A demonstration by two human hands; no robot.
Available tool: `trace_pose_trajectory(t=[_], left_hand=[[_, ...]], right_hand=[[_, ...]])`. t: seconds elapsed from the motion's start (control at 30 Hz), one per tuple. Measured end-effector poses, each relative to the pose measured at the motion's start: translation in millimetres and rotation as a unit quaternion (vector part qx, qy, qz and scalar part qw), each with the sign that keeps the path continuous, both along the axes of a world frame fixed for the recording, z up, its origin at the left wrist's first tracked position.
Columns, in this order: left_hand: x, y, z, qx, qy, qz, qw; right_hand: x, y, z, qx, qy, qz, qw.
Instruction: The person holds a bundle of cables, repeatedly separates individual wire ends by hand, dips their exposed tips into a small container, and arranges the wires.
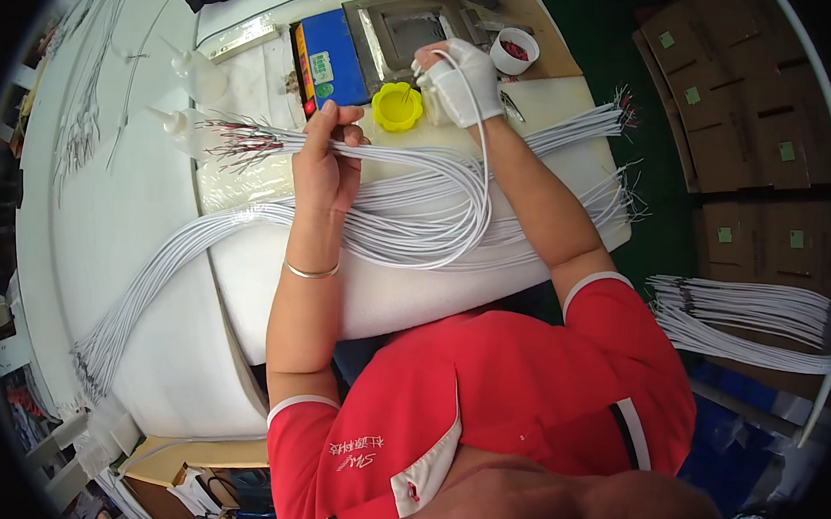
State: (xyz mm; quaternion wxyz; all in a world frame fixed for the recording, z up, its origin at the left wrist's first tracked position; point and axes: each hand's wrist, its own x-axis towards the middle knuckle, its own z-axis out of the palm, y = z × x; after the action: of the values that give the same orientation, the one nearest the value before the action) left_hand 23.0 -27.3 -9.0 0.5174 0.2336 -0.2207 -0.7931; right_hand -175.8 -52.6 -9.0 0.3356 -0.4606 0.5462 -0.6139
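My left hand (326,164) is closed around a bundle of white cables (421,169) close to their stripped ends. Thin red, dark and bare wires (247,140) fan out to the left of that hand. From there the cables loop right and fold back under my left wrist. My right hand (460,80), in a white glove with bare fingertips, pinches a single white cable that runs down along my forearm to the loop. The tip of that cable is hard to make out. Just left of the right hand is a yellow flower-shaped dish (396,107).
A blue box-shaped device (333,59) adjoins a grey metal tray-like unit (406,31). A white cup (515,51) with red bits stands beside it. Squeeze bottles (178,121) are at left. More cables (576,127) lie at right; cartons (730,98) are stacked beyond.
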Motion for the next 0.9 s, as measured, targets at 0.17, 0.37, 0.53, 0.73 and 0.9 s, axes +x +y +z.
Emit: trace_pose_trajectory(t=[0.17,0.37,0.53,0.73,0.9], left_hand=[[3,1,-1,-0.028,0.054,0.017,0.998],[8,-5,-3,-0.062,0.084,-0.008,0.994],[1,-3,5,-0.004,0.038,0.042,0.998],[2,-3,-1,0.01,0.049,0.065,0.997],[0,-1,2,0.014,0.044,0.074,0.996]], right_hand=[[-23,-21,13,-0.091,0.09,-0.077,0.989],[-27,-46,4,-0.129,0.225,-0.126,0.958],[-27,-53,-3,-0.097,0.248,-0.127,0.956],[-24,-53,-6,-0.061,0.263,-0.112,0.956],[-27,-51,-8,-0.039,0.316,-0.115,0.941]])
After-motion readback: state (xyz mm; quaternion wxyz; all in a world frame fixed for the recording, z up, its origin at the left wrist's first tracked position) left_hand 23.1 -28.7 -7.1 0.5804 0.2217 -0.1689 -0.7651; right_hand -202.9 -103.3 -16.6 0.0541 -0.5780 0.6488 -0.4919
